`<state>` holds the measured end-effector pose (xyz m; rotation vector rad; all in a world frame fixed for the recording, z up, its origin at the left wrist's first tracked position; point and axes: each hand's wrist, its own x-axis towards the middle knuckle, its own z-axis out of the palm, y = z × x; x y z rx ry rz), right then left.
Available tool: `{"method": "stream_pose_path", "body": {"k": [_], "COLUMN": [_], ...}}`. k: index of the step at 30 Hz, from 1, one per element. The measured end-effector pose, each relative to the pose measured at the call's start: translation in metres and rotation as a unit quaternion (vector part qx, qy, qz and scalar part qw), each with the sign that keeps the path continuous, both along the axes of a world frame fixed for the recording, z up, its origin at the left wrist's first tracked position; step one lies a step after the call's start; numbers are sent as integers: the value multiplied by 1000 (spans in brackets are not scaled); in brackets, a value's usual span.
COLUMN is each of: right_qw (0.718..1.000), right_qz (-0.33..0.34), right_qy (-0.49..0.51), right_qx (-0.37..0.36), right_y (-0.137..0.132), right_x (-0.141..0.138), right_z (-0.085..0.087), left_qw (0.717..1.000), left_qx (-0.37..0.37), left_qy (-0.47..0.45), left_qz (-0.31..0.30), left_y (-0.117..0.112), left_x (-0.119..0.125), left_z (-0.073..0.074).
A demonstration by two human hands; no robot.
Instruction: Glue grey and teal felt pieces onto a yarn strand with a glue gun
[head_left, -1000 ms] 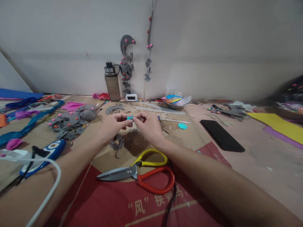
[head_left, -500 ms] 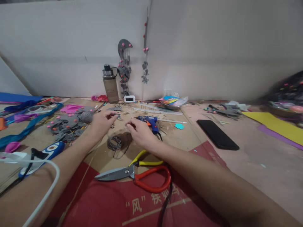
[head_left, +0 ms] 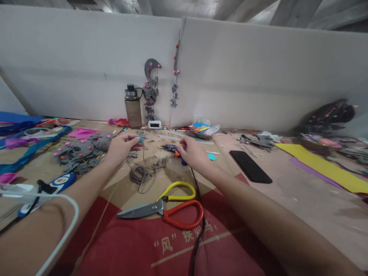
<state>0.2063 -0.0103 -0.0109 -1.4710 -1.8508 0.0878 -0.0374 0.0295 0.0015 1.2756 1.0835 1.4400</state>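
Note:
My left hand (head_left: 124,147) pinches a small teal piece (head_left: 140,138) between thumb and fingertips. A thin grey cord hangs from these fingers towards a loose coil of grey cord (head_left: 139,174) on the cardboard. Over the handle end of a blue glue gun (head_left: 170,147) is my right hand (head_left: 192,152), its thumb and fingers bent and slightly apart. Part of the gun is hidden beneath it, so contact is unclear. In front lie large scissors (head_left: 155,207) with one yellow and one red handle, blades pointing left.
Grey felt pieces with pompoms (head_left: 79,153) are heaped at left. A bottle (head_left: 133,111) and a small white digital display (head_left: 154,124) stand near the wall. A black phone (head_left: 250,166), yellow sheet (head_left: 319,165) and another teal piece (head_left: 212,157) lie to the right.
My right hand has moved right, from above the cord to the glue gun. The teal piece now shows in my left fingertips. The camera has tilted up.

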Motion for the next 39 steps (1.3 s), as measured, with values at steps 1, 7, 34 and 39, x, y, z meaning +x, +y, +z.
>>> {"method": "stream_pose_path", "body": {"k": [1, 7, 34, 39], "right_qw": [999, 960, 872, 898], "right_qz": [-34, -108, 226, 218], "right_qy": [-29, -133, 416, 370], "right_qx": [-21, -220, -122, -99], "right_y": [2, 12, -17, -14], "right_x": [7, 12, -48, -48], "right_z": [-5, -25, -7, -23], "left_qw": [1000, 999, 997, 995], "left_qx": [0, -17, -74, -97], "left_qy": [-10, -28, 1, -21], "left_qz": [-3, -19, 13, 17], "left_y": [0, -2, 1, 2], "left_x": [1, 3, 1, 3], "left_z": [0, -3, -27, -29]}}
